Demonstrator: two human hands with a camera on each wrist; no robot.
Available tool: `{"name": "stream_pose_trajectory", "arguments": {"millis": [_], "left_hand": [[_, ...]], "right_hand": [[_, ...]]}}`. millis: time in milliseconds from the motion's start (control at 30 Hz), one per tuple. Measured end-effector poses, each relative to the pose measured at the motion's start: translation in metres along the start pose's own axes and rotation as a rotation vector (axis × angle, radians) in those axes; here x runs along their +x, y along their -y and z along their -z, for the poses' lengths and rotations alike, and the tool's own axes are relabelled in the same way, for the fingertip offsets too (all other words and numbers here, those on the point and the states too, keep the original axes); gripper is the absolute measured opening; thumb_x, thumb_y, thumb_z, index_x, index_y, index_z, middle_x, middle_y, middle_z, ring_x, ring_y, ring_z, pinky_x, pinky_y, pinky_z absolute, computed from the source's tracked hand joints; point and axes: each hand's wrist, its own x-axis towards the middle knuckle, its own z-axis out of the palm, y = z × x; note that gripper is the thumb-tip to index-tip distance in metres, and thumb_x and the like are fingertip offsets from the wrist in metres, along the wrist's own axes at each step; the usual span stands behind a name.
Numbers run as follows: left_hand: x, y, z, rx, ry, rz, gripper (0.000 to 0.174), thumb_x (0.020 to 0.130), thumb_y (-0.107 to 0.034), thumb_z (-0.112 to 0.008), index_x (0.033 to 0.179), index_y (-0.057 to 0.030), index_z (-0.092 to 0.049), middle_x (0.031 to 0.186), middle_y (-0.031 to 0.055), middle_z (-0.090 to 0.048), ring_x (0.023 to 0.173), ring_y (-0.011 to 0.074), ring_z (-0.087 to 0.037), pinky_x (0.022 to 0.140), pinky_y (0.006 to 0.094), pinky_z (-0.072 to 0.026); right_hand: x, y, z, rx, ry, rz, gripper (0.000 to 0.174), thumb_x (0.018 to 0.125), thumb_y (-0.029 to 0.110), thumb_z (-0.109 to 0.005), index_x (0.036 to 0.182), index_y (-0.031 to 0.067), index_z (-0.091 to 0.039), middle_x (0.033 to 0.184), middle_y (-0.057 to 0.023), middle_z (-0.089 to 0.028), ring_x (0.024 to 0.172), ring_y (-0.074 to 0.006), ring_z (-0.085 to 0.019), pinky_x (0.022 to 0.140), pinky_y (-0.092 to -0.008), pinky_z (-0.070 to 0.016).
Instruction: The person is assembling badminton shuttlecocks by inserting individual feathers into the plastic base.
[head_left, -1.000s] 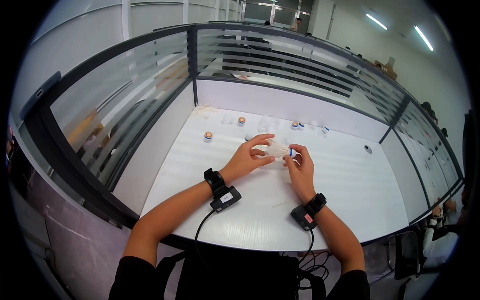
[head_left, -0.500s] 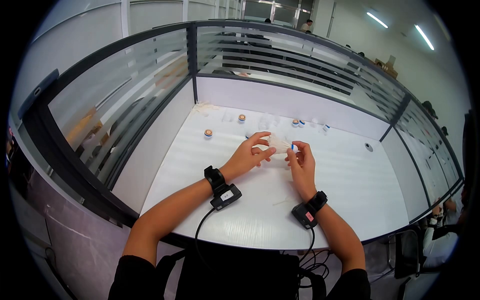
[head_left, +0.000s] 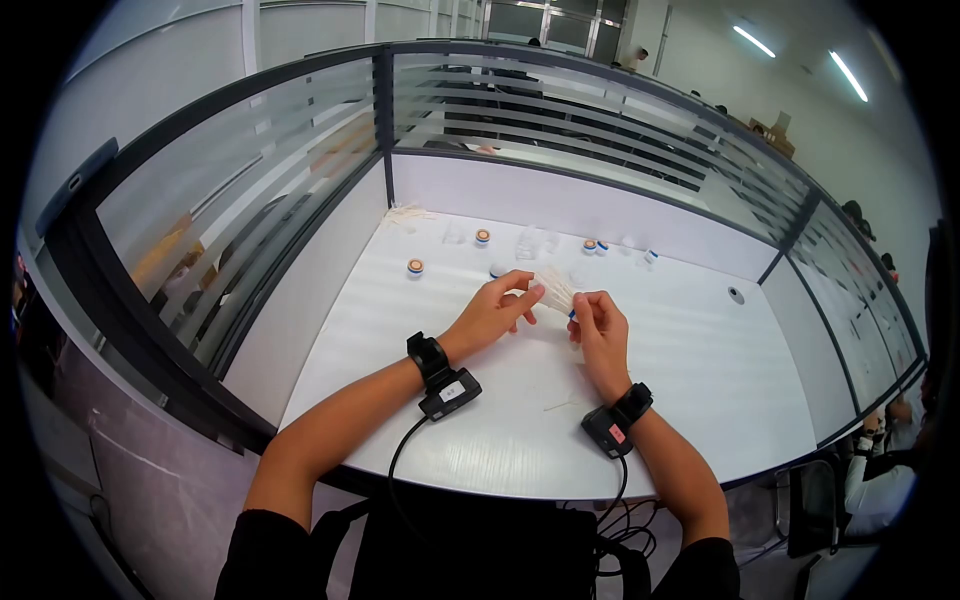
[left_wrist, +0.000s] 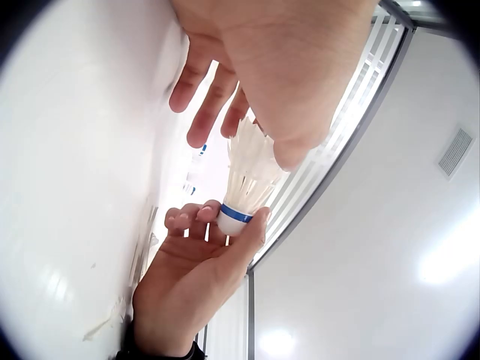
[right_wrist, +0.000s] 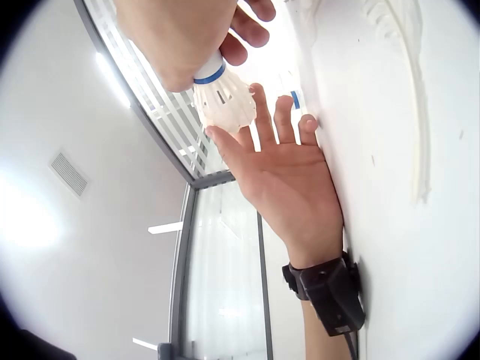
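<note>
A white-feathered shuttlecock [head_left: 556,289] with a blue band round its cork is held up over the white desk between both hands. My right hand [head_left: 603,335] grips the cork end between thumb and fingers. At the open end of the feather skirt is my left hand [head_left: 488,313]; in the right wrist view its thumb and index finger touch opposite sides of the skirt, the other fingers spread. In the left wrist view the shuttlecock [left_wrist: 251,169] tilts, cork low and feathers toward the left thumb.
Several blue-banded corks, such as this one [head_left: 415,268], stand farther back on the desk [head_left: 700,370], near whitish translucent pieces [head_left: 532,243]. Loose feathers [head_left: 408,214] lie in the back left corner, and a stray feather [head_left: 563,404] nearer me. Low partitions [head_left: 600,205] enclose the desk.
The shuttlecock has turned in the hands: its cork, which pointed right, now points lower right, largely hidden by the right fingers. The left thumb has shifted slightly along the skirt.
</note>
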Motion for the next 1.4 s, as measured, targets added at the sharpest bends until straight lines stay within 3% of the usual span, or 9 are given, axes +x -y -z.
{"name": "stream_pose_trajectory", "arguments": {"millis": [400, 800, 1000, 1133, 1400], "left_hand": [[-0.0006, 0.0009, 0.0039, -0.049, 0.002, -0.003, 0.045, 0.111, -0.039, -0.048, 0.126, 0.0013, -0.061, 0.114, 0.0068, -0.066, 0.085, 0.0131, -0.068, 0.062, 0.0250, -0.0518], [-0.0008, 0.0018, 0.0017, 0.048, -0.008, 0.055, 0.037, 0.104, -0.033, -0.066, 0.123, -0.0015, -0.065, 0.109, 0.0016, -0.066, 0.083, 0.0096, -0.066, 0.061, 0.0240, -0.0484], [0.0004, -0.0004, 0.0040, -0.054, -0.010, 0.048, 0.045, 0.110, -0.040, -0.052, 0.124, 0.0012, -0.062, 0.108, 0.0057, -0.066, 0.083, 0.0129, -0.067, 0.061, 0.0255, -0.0508], [0.0002, 0.0025, 0.0047, -0.047, -0.001, 0.020, 0.047, 0.112, -0.041, -0.046, 0.124, 0.0017, -0.060, 0.116, 0.0082, -0.065, 0.085, 0.0145, -0.068, 0.061, 0.0259, -0.0518], [-0.0014, 0.0004, 0.0050, -0.044, 0.020, 0.010, 0.045, 0.112, -0.039, -0.046, 0.126, 0.0015, -0.060, 0.117, 0.0073, -0.065, 0.087, 0.0143, -0.068, 0.062, 0.0259, -0.0520]], "right_hand": [[-0.0026, 0.0041, -0.0003, -0.013, -0.001, -0.022, 0.029, 0.108, 0.029, -0.061, 0.101, 0.0012, -0.064, 0.077, -0.0014, -0.063, 0.066, -0.0068, -0.058, 0.057, -0.0228, -0.0447], [-0.0016, 0.0014, 0.0007, -0.002, 0.009, -0.021, 0.029, 0.108, 0.029, -0.060, 0.103, 0.0008, -0.064, 0.079, -0.0019, -0.065, 0.067, -0.0071, -0.059, 0.057, -0.0229, -0.0446], [-0.0018, 0.0044, 0.0002, -0.011, 0.012, -0.024, 0.029, 0.108, 0.029, -0.060, 0.103, 0.0006, -0.064, 0.079, -0.0021, -0.065, 0.067, -0.0073, -0.059, 0.057, -0.0233, -0.0447], [-0.0020, 0.0034, 0.0009, -0.023, 0.015, -0.026, 0.030, 0.108, 0.030, -0.060, 0.102, 0.0009, -0.064, 0.079, -0.0019, -0.064, 0.066, -0.0071, -0.059, 0.057, -0.0232, -0.0448], [-0.0013, 0.0015, 0.0006, -0.008, 0.013, -0.021, 0.028, 0.108, 0.028, -0.060, 0.102, 0.0010, -0.064, 0.078, -0.0017, -0.064, 0.065, -0.0065, -0.058, 0.056, -0.0228, -0.0442]]}}
